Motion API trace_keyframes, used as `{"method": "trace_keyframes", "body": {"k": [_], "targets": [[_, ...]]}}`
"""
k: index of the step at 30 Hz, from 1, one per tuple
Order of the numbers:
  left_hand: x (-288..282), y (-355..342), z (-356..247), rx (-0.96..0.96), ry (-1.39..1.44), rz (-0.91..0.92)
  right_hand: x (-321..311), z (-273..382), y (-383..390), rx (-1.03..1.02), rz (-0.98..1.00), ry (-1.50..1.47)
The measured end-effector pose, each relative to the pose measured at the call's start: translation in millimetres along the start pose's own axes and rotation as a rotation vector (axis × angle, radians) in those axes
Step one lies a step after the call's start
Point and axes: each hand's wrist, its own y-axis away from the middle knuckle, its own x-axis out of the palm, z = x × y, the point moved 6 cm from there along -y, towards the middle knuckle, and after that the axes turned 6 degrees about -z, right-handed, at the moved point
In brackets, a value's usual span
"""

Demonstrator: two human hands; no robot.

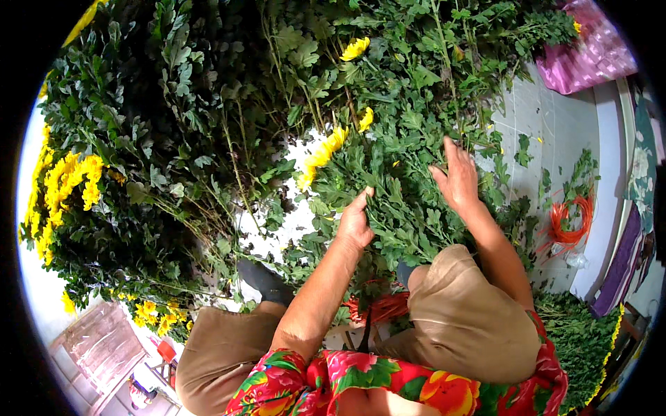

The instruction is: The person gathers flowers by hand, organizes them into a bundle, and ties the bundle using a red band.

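Left hand (355,223): fingers curled, thumb up, gripping leafy stems (399,208) at bunch base. Right hand (454,177): open, fingers spread, palm resting flat on foliage of same bunch. Bunch lies over floor (555,132), above knees; yellow blooms (322,156) at far end.

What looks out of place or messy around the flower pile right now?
Loose leaf sprigs lie scattered on the pale floor right of the pile, near a tangled heap of orange ties. Otherwise both hands, left hand and right hand, rest in the leafy stems; nothing looks damaged.
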Motion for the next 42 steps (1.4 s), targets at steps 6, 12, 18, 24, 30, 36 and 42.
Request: {"method": "trace_keyframes", "body": {"k": [6,12,18,24,30,36,42], "targets": [[2.2,6.1,-17.9,0.051,-0.065,0.089,-10.5,-18.4,11.9,0.047,-0.097,-0.466],[12.1,7.5,-27.2,0.057,-0.008,0.172,-32.8,-37.6,71.6,0.193,0.135,-0.419],[3.4,10.0,-21.3,0.03,0.034,0.193,-52.5,-12.5,38.9,-0.037,-0.246,-0.016],[9.8,7.3,-9.1,-0.012,0.002,0.181,12.5,-7.2,44.9,0.032,0.274,0.166],[8.9,9.2,-5.7,-0.024,-0.024,0.208,2.6,-9.4,46.0,0.12,0.083,-0.512],[1.5,1.6,1.5,-0.031,-0.025,0.064,-6.1,13.1,44.4,0.241,0.188,-0.72],[8.2,13.6,-3.9,0.003,-0.039,0.186,-22.6,24.3,30.8,-0.101,0.008,-0.293]]}}
